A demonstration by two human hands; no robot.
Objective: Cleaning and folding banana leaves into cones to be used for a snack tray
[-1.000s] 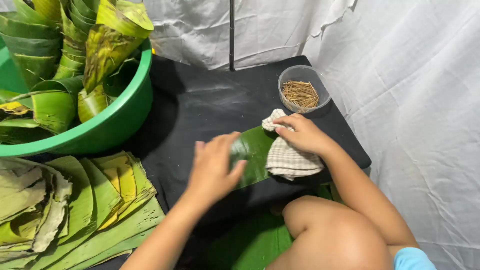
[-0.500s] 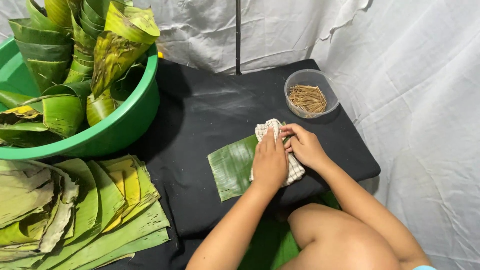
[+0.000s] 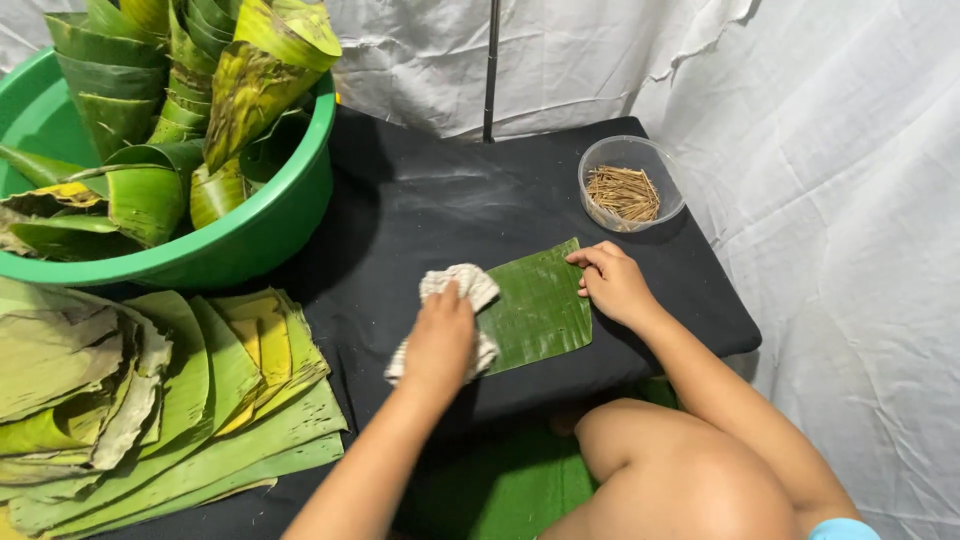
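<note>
Near the table's front edge the left hand presses a cloth on the leaf's left end, fingers curled on it; the right hand lies flat, pinning the far corner; wiping looks half done; the middle behind is bare, with a cup and tub at the back corners.

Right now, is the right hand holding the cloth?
No, the left hand presses the cloth; the right hand pins the leaf.

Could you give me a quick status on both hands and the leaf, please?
Left hand pressing a cloth on the leaf's left edge. Right hand pinning the right edge. Banana leaf piece flat on the black table. Nothing in the way.
</note>
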